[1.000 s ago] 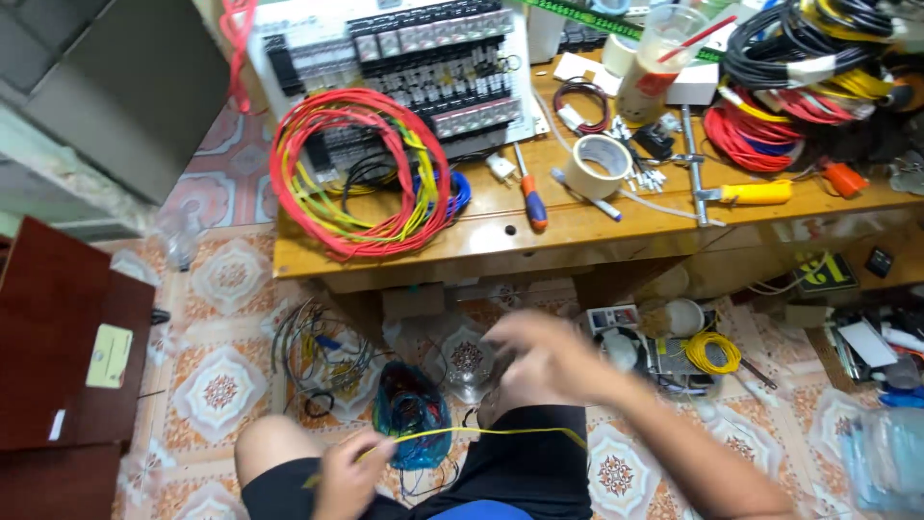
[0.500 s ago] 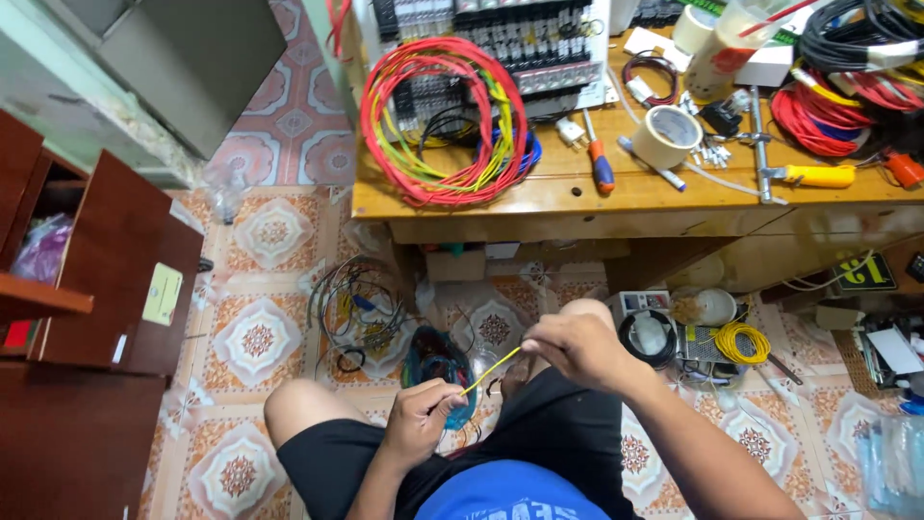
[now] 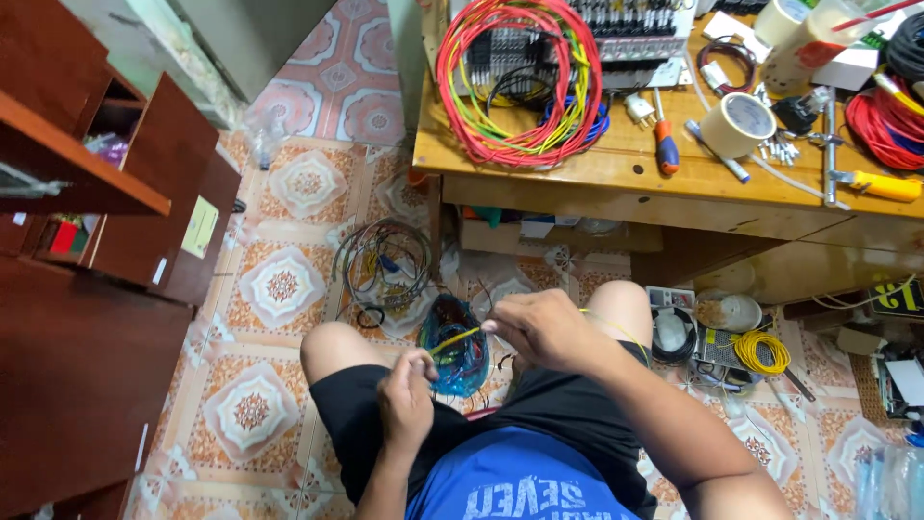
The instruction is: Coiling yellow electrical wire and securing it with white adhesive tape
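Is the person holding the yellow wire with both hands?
Yes, the left hand and right hand each pinch an end of the yellow wire.

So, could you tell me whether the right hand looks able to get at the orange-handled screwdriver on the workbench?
Probably yes: the screwdriver lies uncovered near the bench's front edge, but the right hand is pinching a yellow wire.

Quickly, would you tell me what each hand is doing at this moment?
Left hand: closed, pinching one end of the yellow wire.
Right hand: closed, fingers gripping the same yellow wire at its other end.
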